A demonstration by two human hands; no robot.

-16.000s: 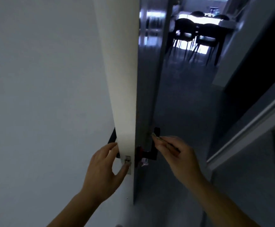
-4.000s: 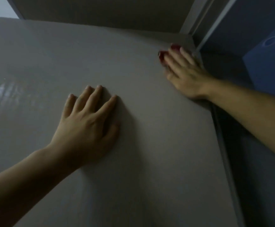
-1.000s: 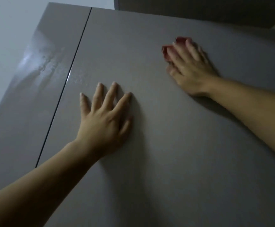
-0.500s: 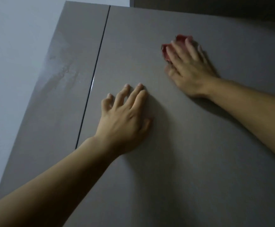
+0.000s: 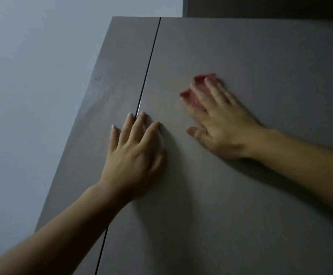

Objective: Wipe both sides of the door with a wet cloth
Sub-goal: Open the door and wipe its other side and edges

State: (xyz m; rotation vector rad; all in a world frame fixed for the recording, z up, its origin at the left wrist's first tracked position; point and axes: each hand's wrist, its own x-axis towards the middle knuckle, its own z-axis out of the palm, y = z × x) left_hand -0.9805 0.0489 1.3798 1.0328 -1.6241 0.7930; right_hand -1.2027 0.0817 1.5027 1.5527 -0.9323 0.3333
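The grey door (image 5: 241,205) fills most of the view, seen close and from below in dim light. My right hand (image 5: 221,120) lies flat on it with straight fingers, pressing a red cloth (image 5: 198,87) against the panel; only the cloth's upper edge shows past the fingertips. My left hand (image 5: 134,153) rests flat on the door lower left, fingers spread, its fingertips across the dark seam (image 5: 147,62).
Left of the seam runs a narrow grey strip (image 5: 118,80) with faint wet streaks. A pale wall (image 5: 32,86) lies beyond it on the left. A darker surface (image 5: 261,6) sits above the door's top edge.
My right hand has slid the red cloth down and to the left across the door. My left hand has shifted left, its fingertips now over the seam. The view has moved right.
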